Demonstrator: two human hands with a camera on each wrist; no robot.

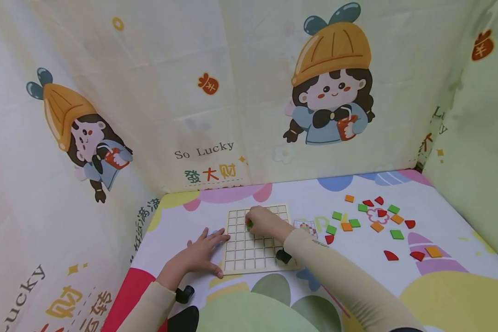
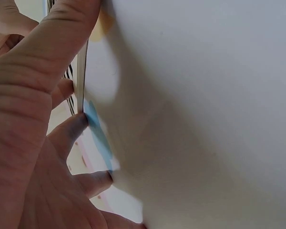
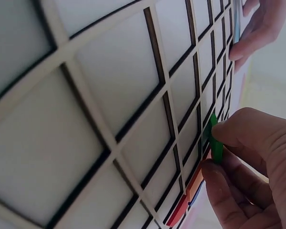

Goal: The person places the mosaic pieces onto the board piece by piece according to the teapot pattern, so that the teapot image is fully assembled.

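Note:
A pale wooden grid board (image 1: 242, 253) lies flat on the table. My right hand (image 1: 267, 223) is over its upper middle, pinching a green tile (image 3: 215, 143) between thumb and fingers. The tile stands on edge, close over the grid cells. Along the board's left side rests my left hand (image 1: 201, 253), fingers spread, with the thumb near the lower left corner and fingertips at the edge. In the right wrist view, a red piece (image 3: 178, 211) and an orange piece (image 3: 195, 183) show by the grid below the right hand.
To the right lie several loose green tiles (image 1: 396, 234), orange squares (image 1: 433, 251) and red quarter-round pieces (image 1: 391, 255). A small printed card (image 1: 305, 227) is beside the board, partly behind the right sleeve. Patterned curtains (image 1: 253, 115) close in the table's back and sides.

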